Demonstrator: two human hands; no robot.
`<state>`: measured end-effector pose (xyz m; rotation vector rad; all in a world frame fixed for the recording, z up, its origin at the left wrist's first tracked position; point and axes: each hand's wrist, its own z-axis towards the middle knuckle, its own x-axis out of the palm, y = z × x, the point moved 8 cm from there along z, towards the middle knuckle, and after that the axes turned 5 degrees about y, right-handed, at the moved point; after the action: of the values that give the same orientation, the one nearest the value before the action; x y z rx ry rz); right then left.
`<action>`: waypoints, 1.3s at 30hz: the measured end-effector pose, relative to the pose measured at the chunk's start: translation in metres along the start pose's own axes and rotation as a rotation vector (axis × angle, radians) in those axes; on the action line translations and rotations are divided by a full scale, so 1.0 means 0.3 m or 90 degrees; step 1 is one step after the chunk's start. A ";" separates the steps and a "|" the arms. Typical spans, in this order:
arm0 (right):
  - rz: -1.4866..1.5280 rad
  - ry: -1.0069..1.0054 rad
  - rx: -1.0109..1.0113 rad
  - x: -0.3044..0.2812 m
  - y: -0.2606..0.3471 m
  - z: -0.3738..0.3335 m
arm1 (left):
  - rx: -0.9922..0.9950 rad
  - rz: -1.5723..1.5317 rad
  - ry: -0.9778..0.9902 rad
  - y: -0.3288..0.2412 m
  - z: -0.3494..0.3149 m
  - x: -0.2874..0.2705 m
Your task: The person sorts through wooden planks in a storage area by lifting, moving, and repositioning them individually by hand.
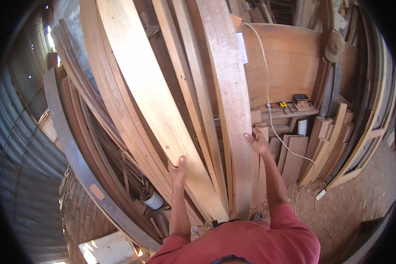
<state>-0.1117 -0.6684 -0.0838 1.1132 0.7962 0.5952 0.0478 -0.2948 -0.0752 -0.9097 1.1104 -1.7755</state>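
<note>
My left hand [177,170] is closed round the left edge of a pale wooden plank [149,88], its thumb on the upper face and its other fingers hidden beneath. Further right, a wide, greyish-brown board [226,70] runs lengthwise away from me. At that board's right edge is my right hand [258,143], with the thumb and fingertips pinching the edge. Between these two pieces lie narrower wooden strips [182,79]. A broad light-brown plank [108,83] lies just left of the pale one.
A dark curved board [77,163] and corrugated metal sheets [17,154] stand left. A white bucket [152,200] sits below the planks. To the right are a shelf with a yellow tape measure [284,107], a white cable [268,92], upright offcuts [295,158] and a wooden frame [361,163].
</note>
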 end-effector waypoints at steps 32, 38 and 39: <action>-0.273 -0.116 -0.041 0.524 0.380 0.464 | -0.196 0.237 -0.047 0.269 0.139 -0.347; -0.311 -0.141 0.045 0.512 0.328 0.515 | -0.172 0.330 -0.063 0.276 0.099 -0.367; -0.311 -0.164 0.017 0.503 0.316 0.517 | -0.162 0.341 -0.068 0.278 0.090 -0.365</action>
<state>0.0997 -0.6057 0.0013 0.9482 0.8139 0.0303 0.1368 -0.2260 -0.1589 -0.7514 1.3770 -1.1567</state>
